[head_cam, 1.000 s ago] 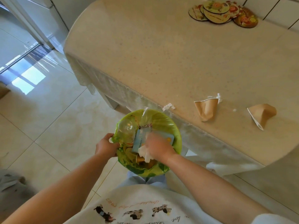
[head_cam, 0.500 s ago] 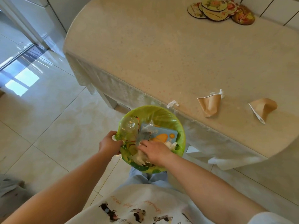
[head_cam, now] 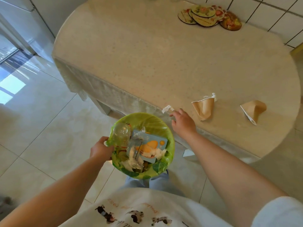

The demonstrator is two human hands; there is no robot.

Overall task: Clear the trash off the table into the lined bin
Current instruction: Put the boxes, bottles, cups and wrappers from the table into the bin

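A green-lined bin [head_cam: 155, 123] hangs just below the table's near edge, filled with a clear plastic bottle [head_cam: 122, 133], a blue carton [head_cam: 151, 145] and tissue. My left hand [head_cam: 100, 149] grips its left rim. My right hand [head_cam: 182, 122] is over the table edge, fingers loosely spread, holding nothing, its fingertips close to a small white tissue scrap [head_cam: 167, 108]. Two crushed brown paper cups lie on the table: one [head_cam: 204, 108] with a tissue bit behind it, another [head_cam: 252, 110] further right.
The oval table [head_cam: 147, 54] has a beige cloth hanging over its near edge. A pile of round decorated coasters [head_cam: 208, 16] sits at the back by the tiled wall. Glossy floor tiles lie to the left and below.
My right hand has left the bin's contents and moved up and right to the table edge by the tissue scrap. The left hand keeps hold of the bin rim.
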